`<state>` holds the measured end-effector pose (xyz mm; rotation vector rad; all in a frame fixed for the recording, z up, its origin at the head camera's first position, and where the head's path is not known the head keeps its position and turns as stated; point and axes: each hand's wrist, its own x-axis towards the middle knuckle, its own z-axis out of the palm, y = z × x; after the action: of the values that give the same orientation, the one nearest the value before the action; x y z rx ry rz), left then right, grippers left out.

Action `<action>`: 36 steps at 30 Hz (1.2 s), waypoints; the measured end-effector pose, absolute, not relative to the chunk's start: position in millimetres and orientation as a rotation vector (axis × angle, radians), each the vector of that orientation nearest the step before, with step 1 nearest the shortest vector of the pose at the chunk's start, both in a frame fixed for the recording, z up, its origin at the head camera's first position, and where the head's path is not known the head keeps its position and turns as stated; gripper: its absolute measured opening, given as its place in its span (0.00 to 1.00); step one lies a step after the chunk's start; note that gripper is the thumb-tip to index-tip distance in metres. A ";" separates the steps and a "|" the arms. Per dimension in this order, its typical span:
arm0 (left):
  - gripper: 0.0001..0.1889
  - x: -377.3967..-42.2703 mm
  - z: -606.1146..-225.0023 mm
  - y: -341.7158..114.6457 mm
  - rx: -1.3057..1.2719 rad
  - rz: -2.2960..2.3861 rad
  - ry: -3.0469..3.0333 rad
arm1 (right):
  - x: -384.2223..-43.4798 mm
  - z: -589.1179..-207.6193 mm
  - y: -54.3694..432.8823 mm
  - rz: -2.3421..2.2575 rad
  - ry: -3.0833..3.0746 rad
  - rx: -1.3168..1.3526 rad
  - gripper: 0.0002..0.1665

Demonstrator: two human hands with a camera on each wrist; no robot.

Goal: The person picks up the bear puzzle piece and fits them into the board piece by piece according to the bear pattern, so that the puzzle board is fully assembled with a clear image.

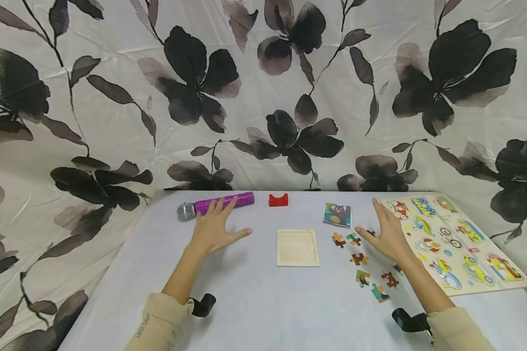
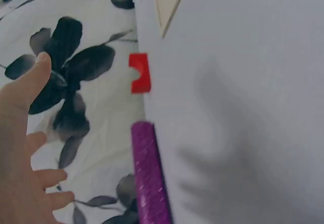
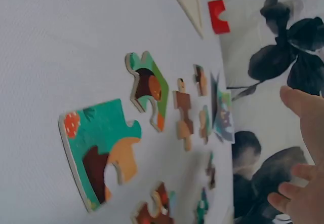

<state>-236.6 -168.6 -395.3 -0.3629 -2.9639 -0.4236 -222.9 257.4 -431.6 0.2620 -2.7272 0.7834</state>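
My left hand (image 1: 213, 234) hovers with spread fingers over the table, near a purple glitter microphone (image 1: 226, 202) with a silver head. On the right, my right hand (image 1: 389, 237) is also spread and empty, beside scattered jigsaw pieces (image 1: 358, 259). Between the hands lies a square wooden puzzle frame (image 1: 297, 248). A small picture card (image 1: 337, 215) showing a brown animal lies behind the pieces. In the right wrist view, a green corner piece (image 3: 104, 133) appears large, with other pieces past it. The left wrist view shows my left hand (image 2: 25, 133) apart from the microphone (image 2: 150, 178).
A red notched block (image 1: 278, 200) sits at the table's back edge. A large wooden board with vehicle pictures (image 1: 454, 243) covers the right side, partly behind my right forearm. The white table (image 1: 254, 312) ends at a floral cloth backdrop (image 1: 246, 97).
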 end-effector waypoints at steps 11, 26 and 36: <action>0.45 -238.7 -457.6 -110.2 -0.656 -0.893 -3.012 | -234.9 -469.1 246.5 1.033 -2.778 0.302 0.32; 0.56 -247.5 -480.7 -88.1 -0.820 -0.836 -3.044 | -245.6 -488.4 220.0 0.943 -2.763 0.522 0.31; 0.52 -249.6 -479.1 -91.1 -0.850 -0.781 -3.066 | -249.8 -482.5 212.2 0.862 -2.845 0.470 0.20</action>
<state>-249.6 -91.1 -479.1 -0.8498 -3.0657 -0.7809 -249.8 212.2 -482.5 0.4703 -2.8450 0.8624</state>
